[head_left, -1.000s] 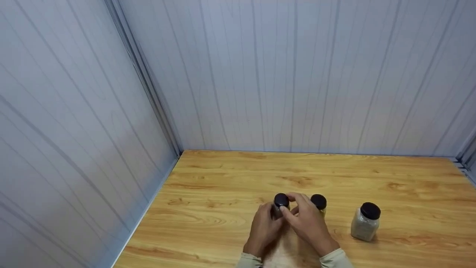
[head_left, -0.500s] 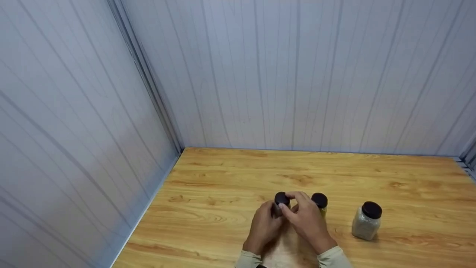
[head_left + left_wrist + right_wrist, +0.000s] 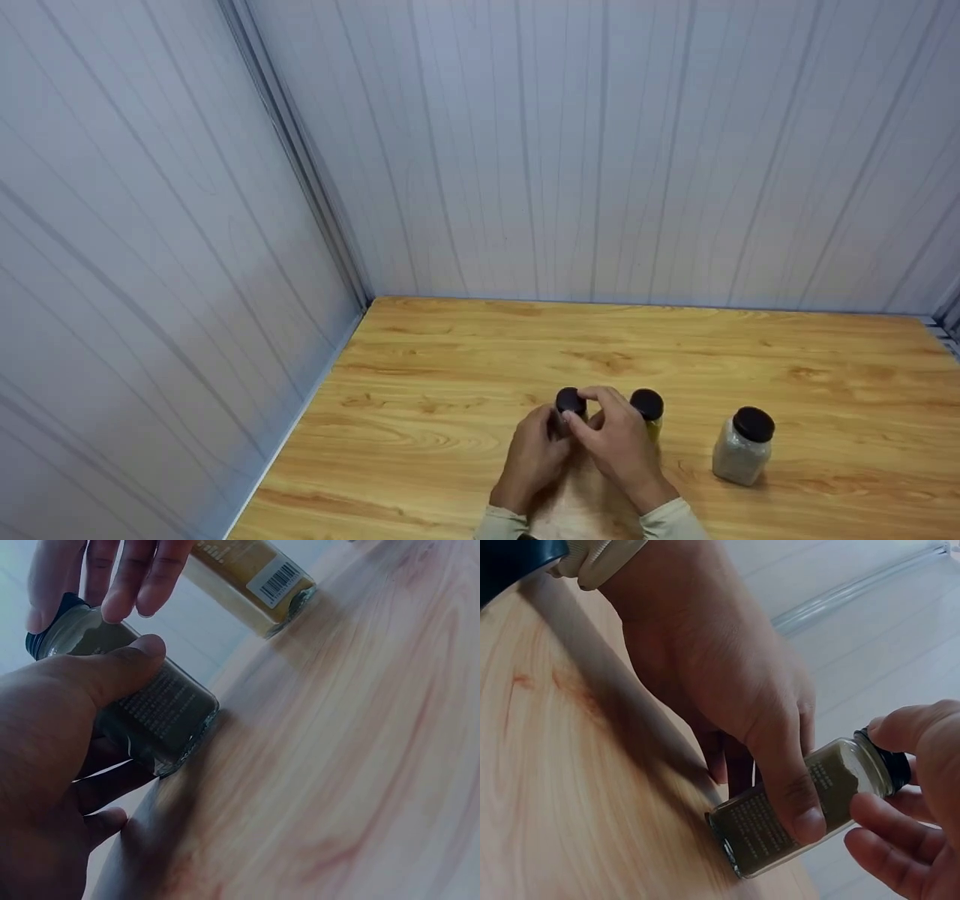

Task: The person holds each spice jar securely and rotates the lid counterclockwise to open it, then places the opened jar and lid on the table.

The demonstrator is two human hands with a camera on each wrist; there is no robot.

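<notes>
A small clear jar of dark grey-brown powder (image 3: 757, 829) stands on the table between the two hands, topped with a black lid (image 3: 571, 400). My left hand (image 3: 531, 457) grips its body, thumb across the printed side and fingers behind. My right hand (image 3: 619, 446) pinches around the lid, with thumb and index finger on opposite sides of it. In the left wrist view the jar (image 3: 161, 709) shows printed text, and several right-hand fingers hang at its neck.
Just right of my right hand stands a jar of yellow powder (image 3: 240, 577), partly hidden in the head view. Farther right is a larger jar with pale contents (image 3: 741, 454) and a black lid. White panel walls (image 3: 480, 150) bound the wooden table (image 3: 420, 367) at back and left.
The head view has shifted very slightly. Both hands stay on the same jar, with only tiny movement of the right fingers at the lid.
</notes>
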